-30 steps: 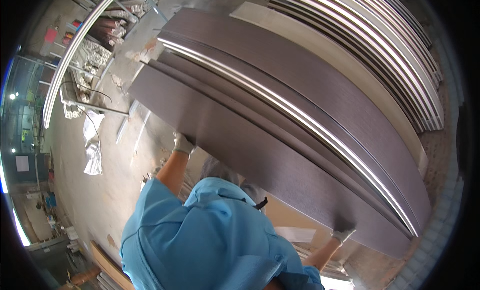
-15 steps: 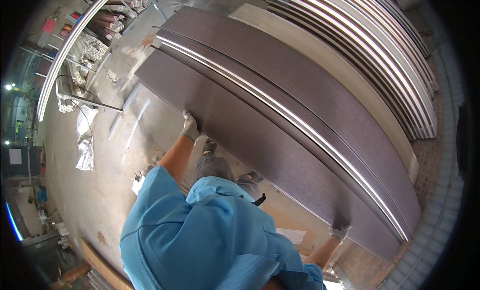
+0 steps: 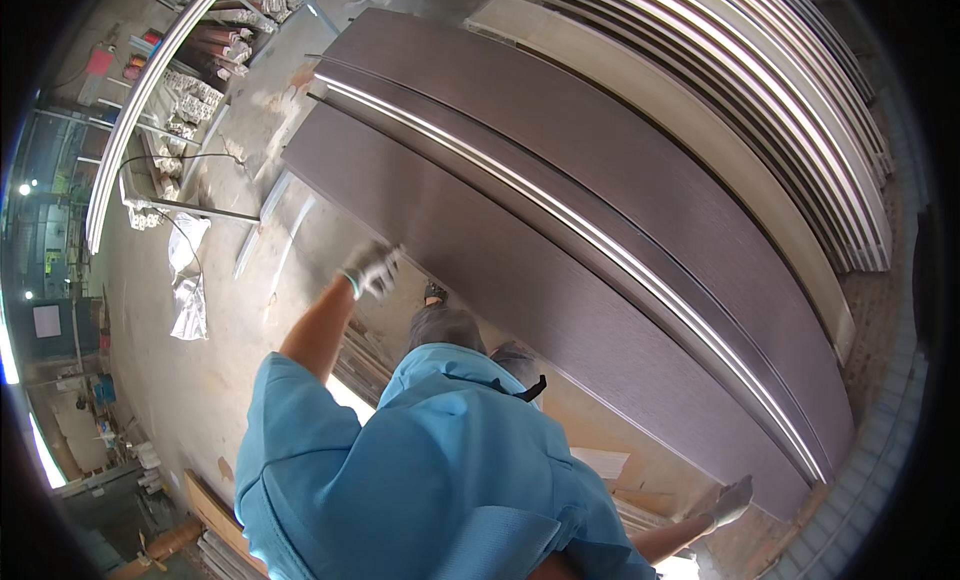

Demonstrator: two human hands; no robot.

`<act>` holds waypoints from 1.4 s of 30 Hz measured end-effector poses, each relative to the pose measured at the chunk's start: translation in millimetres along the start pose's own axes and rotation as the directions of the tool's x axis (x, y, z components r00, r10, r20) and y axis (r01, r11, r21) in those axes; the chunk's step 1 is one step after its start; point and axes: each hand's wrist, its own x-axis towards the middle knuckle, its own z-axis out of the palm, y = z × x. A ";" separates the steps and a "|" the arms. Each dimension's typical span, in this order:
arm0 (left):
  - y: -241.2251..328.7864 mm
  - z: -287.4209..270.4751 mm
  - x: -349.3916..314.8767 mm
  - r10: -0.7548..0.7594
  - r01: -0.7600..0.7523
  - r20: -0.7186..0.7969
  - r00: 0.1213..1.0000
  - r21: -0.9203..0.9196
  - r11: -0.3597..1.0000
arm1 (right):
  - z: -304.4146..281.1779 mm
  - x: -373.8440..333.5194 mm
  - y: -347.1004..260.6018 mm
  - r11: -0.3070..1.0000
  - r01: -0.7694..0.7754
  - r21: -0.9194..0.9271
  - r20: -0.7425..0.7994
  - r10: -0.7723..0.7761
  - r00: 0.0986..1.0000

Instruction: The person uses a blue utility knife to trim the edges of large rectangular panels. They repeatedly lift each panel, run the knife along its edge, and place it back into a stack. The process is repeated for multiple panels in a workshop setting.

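Gloved left fingers (image 3: 381,271), dark panel (image 3: 480,260), perhaps touching

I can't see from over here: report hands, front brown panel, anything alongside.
Left hand at near edge of front brown panel, grip unclear. Right hand at same edge, farther right, grip unclear. Bright strip runs along panel's far side.

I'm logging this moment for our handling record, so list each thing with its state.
Near brown panel, lying broad face up
Left hand, gloved, fingers loosely bent, by the panel's near edge; contact unclear
Right hand, gloved, fingers extended, at that same edge; contact unclear
Far brown panel, lying broad face up
Long pieces at upper right, stacked
White sheeting, creased, on the floor
Background lamp, lit
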 end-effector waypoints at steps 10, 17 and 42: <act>-51.3 -184.2 159.8 -0.140 -0.294 -0.714 0.686 -0.447 0.845 | 270.4 -299.5 -276.2 0.761 0.613 0.212 0.689 -0.562 0.458; -36.9 -251.8 193.1 -0.030 -0.437 -0.702 0.712 -0.475 0.764 | 396.1 -519.4 -415.4 0.238 0.913 0.331 0.655 -0.754 -0.041; -33.9 -277.5 169.0 0.180 -0.461 -0.583 0.792 -0.378 0.803 | 439.9 -552.9 -473.0 0.152 0.977 0.149 0.759 -0.651 -0.014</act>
